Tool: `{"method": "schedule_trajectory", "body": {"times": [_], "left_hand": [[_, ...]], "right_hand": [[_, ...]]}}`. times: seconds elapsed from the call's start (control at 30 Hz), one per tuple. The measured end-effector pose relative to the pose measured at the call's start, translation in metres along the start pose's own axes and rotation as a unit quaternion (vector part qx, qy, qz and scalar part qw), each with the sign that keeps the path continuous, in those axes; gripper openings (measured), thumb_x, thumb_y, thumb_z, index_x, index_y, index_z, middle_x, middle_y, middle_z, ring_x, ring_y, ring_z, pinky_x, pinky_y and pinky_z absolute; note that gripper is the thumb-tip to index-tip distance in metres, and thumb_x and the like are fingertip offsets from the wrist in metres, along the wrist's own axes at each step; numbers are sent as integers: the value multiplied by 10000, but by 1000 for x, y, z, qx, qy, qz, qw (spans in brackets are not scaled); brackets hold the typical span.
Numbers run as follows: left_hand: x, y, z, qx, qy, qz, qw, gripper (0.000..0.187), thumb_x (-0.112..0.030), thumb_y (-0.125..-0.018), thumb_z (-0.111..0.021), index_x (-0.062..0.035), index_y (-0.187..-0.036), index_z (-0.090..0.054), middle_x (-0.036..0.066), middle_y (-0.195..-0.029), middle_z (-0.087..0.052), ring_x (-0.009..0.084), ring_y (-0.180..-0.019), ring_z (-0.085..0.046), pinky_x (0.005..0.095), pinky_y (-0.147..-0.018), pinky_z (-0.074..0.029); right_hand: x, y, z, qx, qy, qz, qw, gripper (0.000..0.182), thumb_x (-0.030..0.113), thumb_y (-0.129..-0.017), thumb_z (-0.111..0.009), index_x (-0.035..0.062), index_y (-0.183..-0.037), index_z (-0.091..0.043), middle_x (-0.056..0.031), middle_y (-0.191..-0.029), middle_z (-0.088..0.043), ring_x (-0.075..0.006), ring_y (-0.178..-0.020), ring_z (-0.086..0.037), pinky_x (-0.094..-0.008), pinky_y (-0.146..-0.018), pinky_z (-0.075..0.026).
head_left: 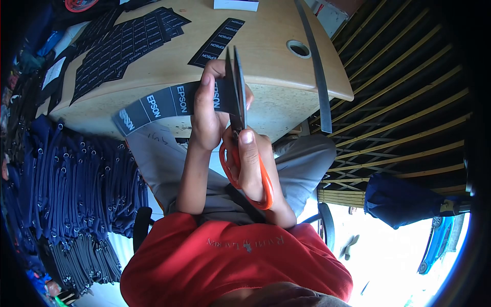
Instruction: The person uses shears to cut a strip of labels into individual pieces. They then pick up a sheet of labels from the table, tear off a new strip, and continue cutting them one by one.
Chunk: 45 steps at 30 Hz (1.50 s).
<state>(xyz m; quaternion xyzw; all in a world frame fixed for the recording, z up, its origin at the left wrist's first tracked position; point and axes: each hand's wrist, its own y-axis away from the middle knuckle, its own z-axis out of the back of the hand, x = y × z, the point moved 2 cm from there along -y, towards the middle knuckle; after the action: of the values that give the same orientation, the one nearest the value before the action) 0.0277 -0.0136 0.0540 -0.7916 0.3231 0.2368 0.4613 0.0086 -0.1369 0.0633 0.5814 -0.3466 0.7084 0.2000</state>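
My left hand grips a black strip of labels printed EPSON in white, its thumb along the front face. The strip's free end trails to the left and bends down, over my lap in this view. My right hand is wrapped round the orange handles of a pair of scissors, thumb on top near the pivot. The blades point up, slightly apart, and overlap the strip's right end close beside my left fingers.
On the wooden table lie a cut label strip, overlapping label sheets and a long metal ruler. A round hole pierces the tabletop. Dark blue straps hang at the left; a slatted folding gate stands right.
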Motion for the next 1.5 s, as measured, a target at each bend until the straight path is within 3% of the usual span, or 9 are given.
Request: {"method": "schedule_trajectory", "body": {"times": [0.03, 0.13, 0.23, 0.4, 0.63, 0.77, 1.03, 1.23, 1.5], "left_hand": [[2, -1, 3, 0, 0, 0, 1000, 440, -451, -989, -260, -59, -1004, -458, 45, -705, -503, 102, -643, -477, 266, -612, -409], [3, -3, 8, -11, 54, 8, 998, 442, -447, -982, -317, -38, -999, -485, -4, -746, -352, 100, -675, -369, 298, -623, -402], [-2, -7, 9, 42, 125, 8, 991, 429, -434, -971, -329, -29, -1001, -466, -7, -760, -333, 123, -704, -362, 282, -620, -365], [-1, -5, 3, 61, 214, 58, 973, 436, -451, -969, -312, -52, -1075, -453, -6, -750, -303, 127, -680, -315, 274, -613, -309], [3, 2, -4, 50, 303, 182, 934, 489, -462, -956, -376, -42, -1196, -449, 2, -759, -423, 106, -683, -377, 246, -607, -335], [3, 5, -2, 70, 113, 296, 946, 491, -454, -977, -328, -33, -1205, -435, 21, -797, -510, 70, -661, -388, 194, -625, -330], [16, 4, 8, 147, 64, 297, 941, 476, -442, -964, -344, -42, -1205, -439, 86, -938, -631, 93, -811, -580, 192, -662, -384], [5, -21, 9, 150, -18, 258, 954, 432, -445, -949, -350, -62, -1101, -476, 146, -1140, -587, 190, -970, -579, 289, -768, -409], [1, -118, 38, 321, -186, 439, 818, 347, -438, -990, -380, -110, -901, -451, -22, -618, -368, 52, -514, -349, 181, -440, -254]], "right_hand": [[0, 0, -1, -14, -7, 2, 1000, 595, 505, -1001, -232, 8, -799, -490, -8, -535, -444, -81, -408, -409, -222, -396, -298], [3, 4, 8, -13, -39, -2, 999, 485, 381, -1022, -284, 4, -797, -491, -64, -530, -464, -177, -459, -480, -315, -469, -381], [0, 4, 12, -68, -64, 8, 996, 431, 370, -1013, -316, 16, -836, -488, -22, -528, -460, -105, -454, -440, -273, -449, -351], [-1, -6, 19, -143, 76, 77, 984, 207, 107, -858, -636, 15, -987, -503, -56, -548, -509, -82, -471, -472, -244, -462, -364], [4, -6, 18, -128, 36, 88, 987, 256, 32, -815, -655, 7, -1047, -548, -39, -840, -592, -62, -682, -496, -189, -621, -385], [7, -6, 26, -165, 18, 112, 980, 271, 50, -839, -633, -22, -1091, -565, -61, -889, -622, -83, -749, -544, -200, -686, -426], [-6, -8, 39, -146, 54, 16, 988, 150, 55, -824, -628, -19, -951, -600, -66, -598, -574, -93, -516, -505, -250, -499, -403], [3, 1, 53, -199, -207, 16, 958, 66, 40, -899, -561, -7, -940, -582, -21, -649, -555, -53, -453, -482, -205, -413, -367], [3, 6, 72, -259, -278, 52, 923, 140, 126, -911, -576, -11, -910, -545, -45, -516, -510, -113, -379, -473, -228, -378, -366]]}}
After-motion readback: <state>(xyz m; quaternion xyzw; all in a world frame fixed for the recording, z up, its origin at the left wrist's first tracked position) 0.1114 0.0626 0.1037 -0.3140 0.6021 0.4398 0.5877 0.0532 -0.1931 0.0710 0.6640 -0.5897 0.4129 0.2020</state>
